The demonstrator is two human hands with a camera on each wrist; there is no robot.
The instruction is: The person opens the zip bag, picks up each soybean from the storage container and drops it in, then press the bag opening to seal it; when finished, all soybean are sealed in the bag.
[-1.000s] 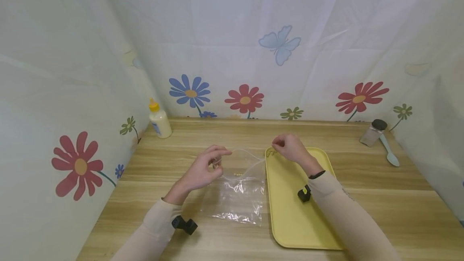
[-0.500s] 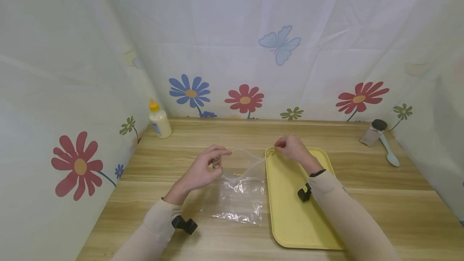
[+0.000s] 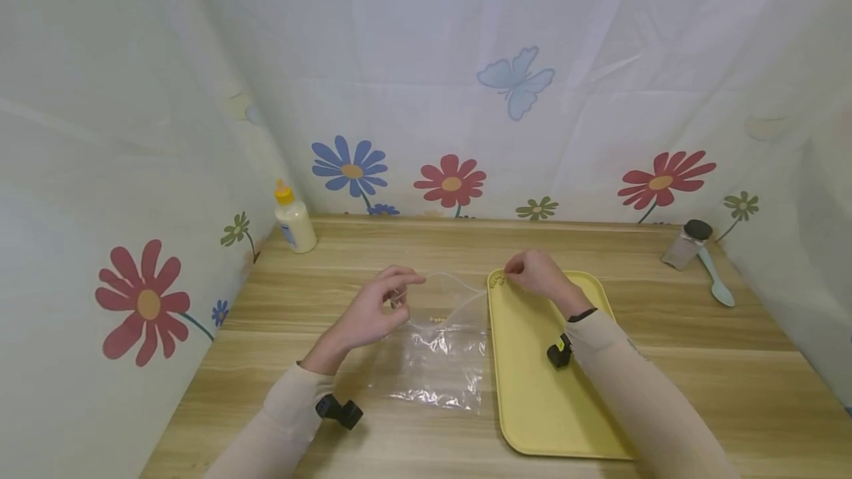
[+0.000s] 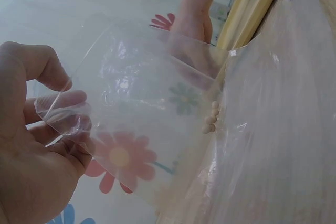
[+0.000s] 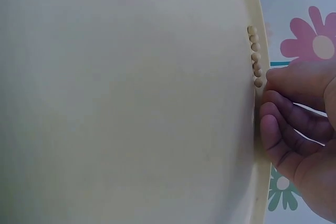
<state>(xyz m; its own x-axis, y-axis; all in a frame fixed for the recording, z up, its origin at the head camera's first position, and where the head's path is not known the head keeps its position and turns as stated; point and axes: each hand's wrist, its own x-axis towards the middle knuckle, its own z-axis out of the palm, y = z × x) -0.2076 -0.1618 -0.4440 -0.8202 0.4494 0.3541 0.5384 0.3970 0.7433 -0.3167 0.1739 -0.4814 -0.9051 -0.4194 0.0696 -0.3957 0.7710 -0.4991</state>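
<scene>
Left grip [image 3: 373, 309] arched, pinching bag [image 3: 446, 368], right grip [image 3: 538, 276] bent over tray [image 3: 529, 390], pinch unclear

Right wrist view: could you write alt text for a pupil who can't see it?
A person's right hand with curled fingers at the rim of a pale tray, beside a row of small round beads along its inner edge. Flower-printed cloth shows behind the hand.
</scene>
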